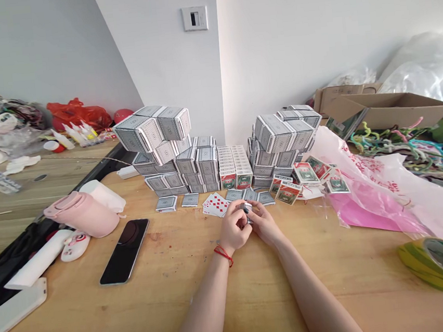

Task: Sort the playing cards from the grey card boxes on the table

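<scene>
My left hand, with a red string bracelet at the wrist, and my right hand meet at the middle of the table. Between their closed fingers is a small grey-and-white playing card, mostly hidden, so I cannot tell whether it is one card or more. Just beyond the fingers lie face-up diamond cards and several grey-backed cards. Behind them rise a left stack of card blocks and a right stack of card blocks, with rows of card boxes between.
Loose card boxes lie right of the hands, beside a pink-and-white plastic bag. Yellow tape sits at the right edge. Leftward are a black phone, a pink cup and a white mouse. A wall stands behind.
</scene>
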A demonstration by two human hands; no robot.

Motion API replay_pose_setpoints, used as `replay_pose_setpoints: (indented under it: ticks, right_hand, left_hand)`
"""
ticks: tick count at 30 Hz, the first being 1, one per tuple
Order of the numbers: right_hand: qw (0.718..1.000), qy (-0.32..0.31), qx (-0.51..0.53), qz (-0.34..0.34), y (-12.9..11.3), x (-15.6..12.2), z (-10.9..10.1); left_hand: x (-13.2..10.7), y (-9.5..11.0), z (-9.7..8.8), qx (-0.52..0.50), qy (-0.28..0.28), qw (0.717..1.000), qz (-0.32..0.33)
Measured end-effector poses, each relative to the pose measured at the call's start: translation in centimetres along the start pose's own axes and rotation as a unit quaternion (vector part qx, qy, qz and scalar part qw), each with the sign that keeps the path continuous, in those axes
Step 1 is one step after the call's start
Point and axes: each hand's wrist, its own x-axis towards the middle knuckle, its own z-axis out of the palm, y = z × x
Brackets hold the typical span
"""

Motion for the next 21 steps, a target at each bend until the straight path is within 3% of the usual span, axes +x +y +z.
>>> replay_pose_setpoints:
  ticks: [3, 11, 15, 21]
  right_hand:
    - [1.000, -0.010, 0.007, 0.008, -0.2, -0.2, 0.1]
    - [0.999, 0.046, 0.007, -0.020, 0.2, 0.3, -0.1]
    - [0.999, 0.039, 0.031, -0.003, 0.1, 0.4, -0.3]
    - [0.998, 0.038, 0.039, -0.008, -0.1, 0.4, -0.2]
  left_hand:
    - [0.0, 0.0, -0.1, -0.011, 0.000, 1.000, -0.004]
    - [0.2, 0.2, -0.4, -0.079, -0.010, 0.997, -0.016]
    - [0.4, -0.1, 0.2, -0.147, 0.005, 0.987, -0.063]
    - [0.7, -0.2, 0.8, -0.274, 0.016, 0.951, -0.144]
